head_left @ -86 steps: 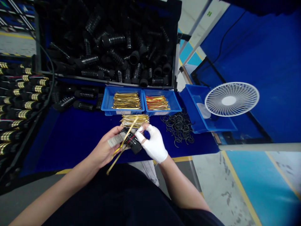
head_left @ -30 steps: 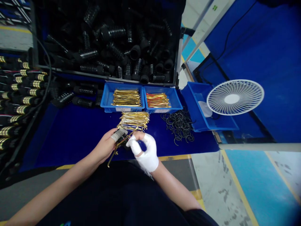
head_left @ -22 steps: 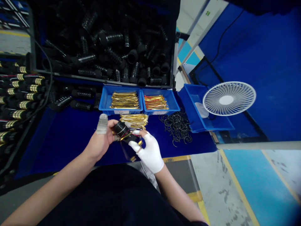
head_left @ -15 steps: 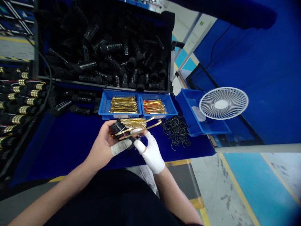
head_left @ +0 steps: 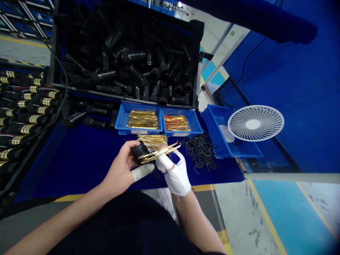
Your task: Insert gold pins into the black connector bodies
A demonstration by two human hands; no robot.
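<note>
1. Change: the black ribbed connector (head_left: 140, 152) now sits upright in the left hand (head_left: 119, 170), its ribbed end uppermost; the gold strips (head_left: 162, 152) issuing from it now fan rightward, over the right hand.
2. Left hand: closed around the connector, which lies against the palm and curled fingers; a wrapped finger (head_left: 142, 172) extends beneath it.
3. Right hand (head_left: 176, 177): white-gloved, close beside the connector, fingers partly curled just below the strips; whether it grips them cannot be told.
4. Bench: a blue mat (head_left: 79, 159) carries a loose gold bundle (head_left: 148, 141) just beyond the hands; two blue bins (head_left: 139, 132) of gold strips stand behind it; black rings (head_left: 199, 152) lie to the right; a crate of black connectors (head_left: 198, 71) stands farther off.
</note>
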